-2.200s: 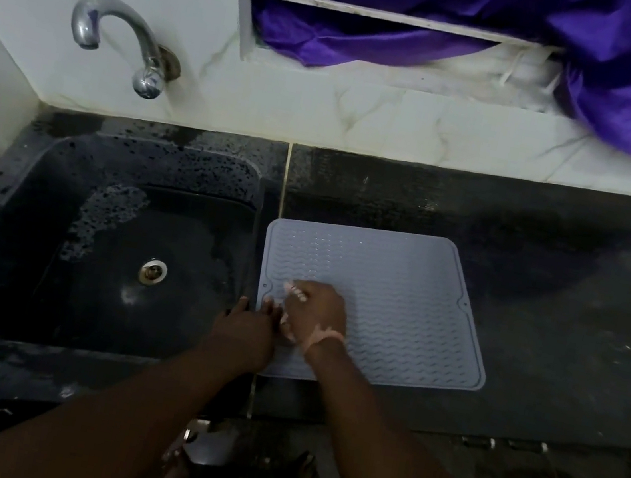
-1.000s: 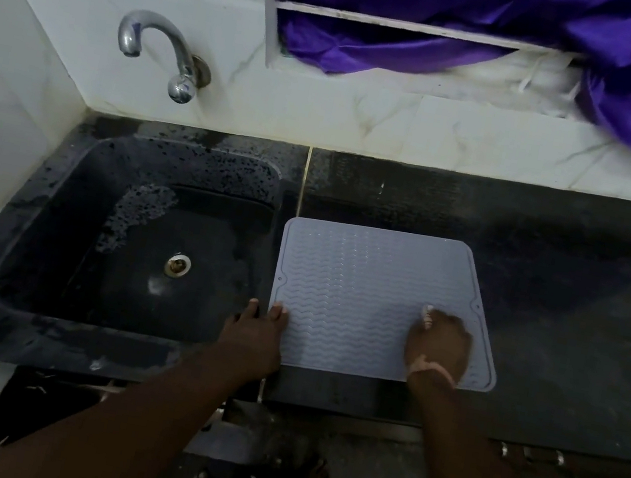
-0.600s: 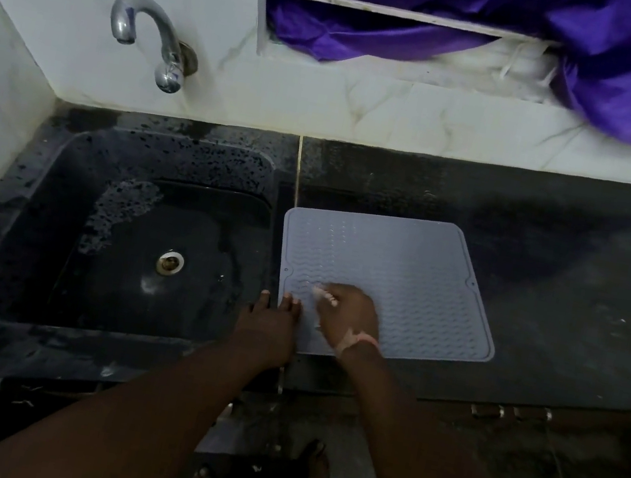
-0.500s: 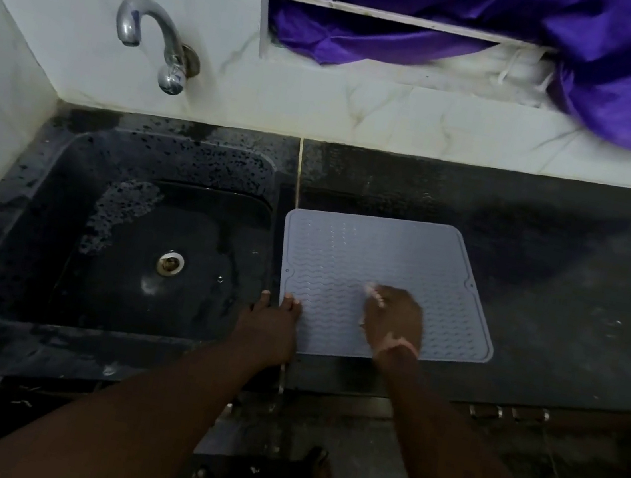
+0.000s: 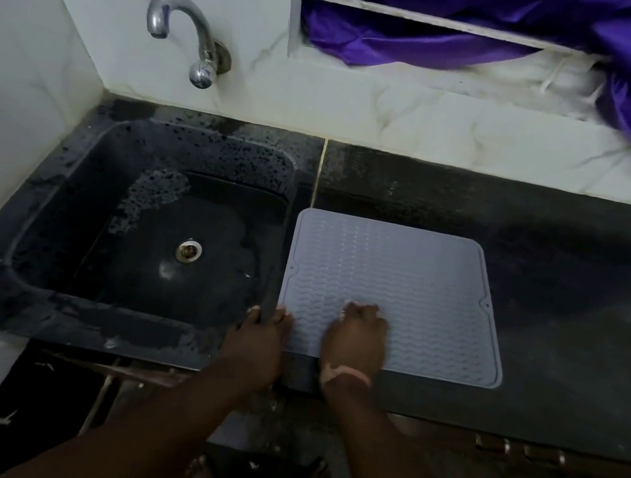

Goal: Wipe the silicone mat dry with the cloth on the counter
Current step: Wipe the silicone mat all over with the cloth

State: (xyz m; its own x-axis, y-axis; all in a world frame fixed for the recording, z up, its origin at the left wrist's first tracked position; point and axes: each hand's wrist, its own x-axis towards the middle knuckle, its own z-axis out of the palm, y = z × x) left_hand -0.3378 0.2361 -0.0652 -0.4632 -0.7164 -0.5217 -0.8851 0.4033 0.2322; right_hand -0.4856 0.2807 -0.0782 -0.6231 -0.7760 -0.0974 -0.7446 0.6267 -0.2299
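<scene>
A grey silicone mat with a wavy ribbed surface lies flat on the dark counter, just right of the sink. My right hand is on the mat's near-left part, fingers curled over a small pale cloth; only a sliver of the cloth shows at my fingertips. My left hand presses the mat's near-left corner with straight fingers, at the sink's edge.
A black sink with a wet basin and metal drain lies to the left, under a chrome tap. White tiled walls stand behind and to the left. Purple fabric hangs over the ledge behind.
My right hand has swept across the mat's near part with the cloth: right side, then left, then middle, now back toward the left. My left hand stays on the corner.
</scene>
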